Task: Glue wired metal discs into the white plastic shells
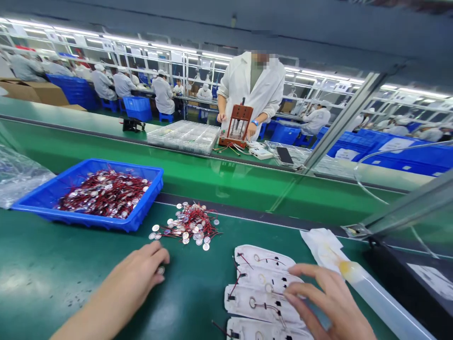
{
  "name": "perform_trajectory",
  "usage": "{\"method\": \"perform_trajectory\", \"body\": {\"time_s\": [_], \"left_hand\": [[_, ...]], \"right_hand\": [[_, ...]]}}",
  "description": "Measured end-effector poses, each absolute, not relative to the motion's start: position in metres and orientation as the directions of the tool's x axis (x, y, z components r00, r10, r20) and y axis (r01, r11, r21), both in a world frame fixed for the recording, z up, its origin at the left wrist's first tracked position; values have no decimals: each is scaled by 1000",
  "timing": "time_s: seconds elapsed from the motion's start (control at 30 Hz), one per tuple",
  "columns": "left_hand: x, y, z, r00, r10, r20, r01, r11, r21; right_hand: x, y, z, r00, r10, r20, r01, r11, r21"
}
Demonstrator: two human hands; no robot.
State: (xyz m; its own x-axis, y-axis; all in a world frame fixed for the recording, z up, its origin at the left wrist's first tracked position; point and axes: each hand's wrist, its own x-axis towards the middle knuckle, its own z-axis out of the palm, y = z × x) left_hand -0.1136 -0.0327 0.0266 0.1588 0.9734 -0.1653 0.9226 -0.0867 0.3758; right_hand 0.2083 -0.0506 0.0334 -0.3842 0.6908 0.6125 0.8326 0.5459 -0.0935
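Note:
My left hand [139,269] is over the green work table, its fingers closed on a small round metal disc [161,270] that shows between thumb and forefinger. Just beyond it lies a loose pile of similar silvery discs with red wires [193,224]. My right hand [325,297] is spread over the right ends of several white plastic shells [244,297], fingertips close to or touching them. These shells lie side by side, each with thin wires, and small black parts and pale rings show inside. Whether the right fingertips grip a wire cannot be made out.
A blue tray [141,212] heaped with wired discs stands at left, beside clear plastic film [21,179]. At right lie a translucent glue tube [382,293] and a white paper [320,245]. Across a raised ledge, a person in a white coat [244,80] stands behind a brown fixture [239,123].

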Motion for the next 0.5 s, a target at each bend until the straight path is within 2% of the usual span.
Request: {"method": "perform_trajectory", "body": {"time_s": [0.1,0.27,0.4,0.5], "left_hand": [[-126,-28,15,141,972,-190,956,-84,280],[-118,-28,10,151,968,-203,935,-73,347],[-114,-26,8,167,986,-20,851,-134,508],[-112,-26,8,174,977,120,798,-211,564]], "right_hand": [[221,-46,19,-298,764,573,901,423,-97],[222,-44,2,-338,809,481,911,409,-49],[218,-41,-1,-317,833,454,917,392,-78],[217,-40,-2,-299,855,424,922,374,-103]]}}
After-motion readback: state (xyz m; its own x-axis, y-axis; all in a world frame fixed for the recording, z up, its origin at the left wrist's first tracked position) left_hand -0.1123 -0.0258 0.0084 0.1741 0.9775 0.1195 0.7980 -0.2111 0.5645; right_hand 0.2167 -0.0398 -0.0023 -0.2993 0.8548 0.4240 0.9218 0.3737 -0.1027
